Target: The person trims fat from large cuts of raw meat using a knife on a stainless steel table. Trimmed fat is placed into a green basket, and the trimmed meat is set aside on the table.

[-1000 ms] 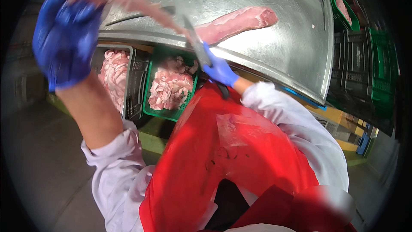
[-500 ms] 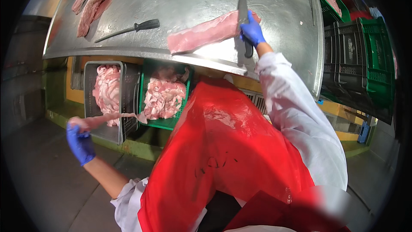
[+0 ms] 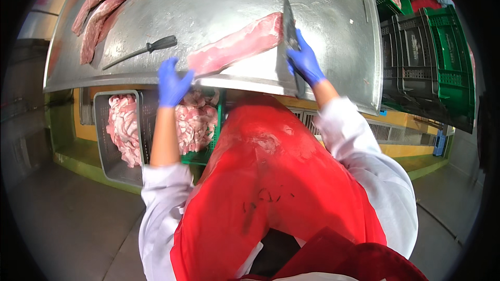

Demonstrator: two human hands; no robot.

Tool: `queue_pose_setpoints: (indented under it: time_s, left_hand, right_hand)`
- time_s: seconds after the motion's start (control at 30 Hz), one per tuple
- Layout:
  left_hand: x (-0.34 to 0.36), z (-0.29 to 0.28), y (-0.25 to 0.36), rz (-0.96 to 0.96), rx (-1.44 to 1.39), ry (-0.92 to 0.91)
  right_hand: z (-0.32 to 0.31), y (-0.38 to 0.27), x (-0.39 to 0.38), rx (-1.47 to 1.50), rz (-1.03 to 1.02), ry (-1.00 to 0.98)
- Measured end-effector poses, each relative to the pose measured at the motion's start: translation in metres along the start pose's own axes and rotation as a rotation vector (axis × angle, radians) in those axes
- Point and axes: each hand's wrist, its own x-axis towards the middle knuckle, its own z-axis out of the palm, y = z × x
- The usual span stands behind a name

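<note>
Shiny counter (image 3: 219, 5) looks slick — the meat (image 3: 237, 44) could skid from the knife (image 3: 288, 26) gripped by the right hand (image 3: 306, 62), since the left hand (image 3: 173, 84), spread beside the meat's left end, holds nothing.

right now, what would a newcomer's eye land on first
Probably the red apron, lower middle. Next, the long pink meat slab on the steel table, with a knife in the right hand at its right end. Left of the apron, a grey crate and a green crate hold meat pieces.

Meat-cutting workroom, steel table (image 3: 208, 5), raw meat (image 3: 237, 45), knife (image 3: 287, 23), grey crate (image 3: 125, 174) of trimmings (image 3: 124, 125), black and green crates (image 3: 414, 54)
</note>
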Motion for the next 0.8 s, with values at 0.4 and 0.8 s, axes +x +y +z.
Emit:
queue_pose_setpoints:
  time_s: [0.4, 0.8]
  left_hand:
    - [0.151, 0.131, 0.138, 0.161, 0.385, -0.925]
    - [0.256, 0.271, 0.203, -0.103, 0.160, -0.522]
  right_hand:
    - [-0.077, 0.066, 0.161, -0.785, -0.272, 0.066]
    - [-0.085, 0.055, 0.153, -0.687, -0.147, -0.071]
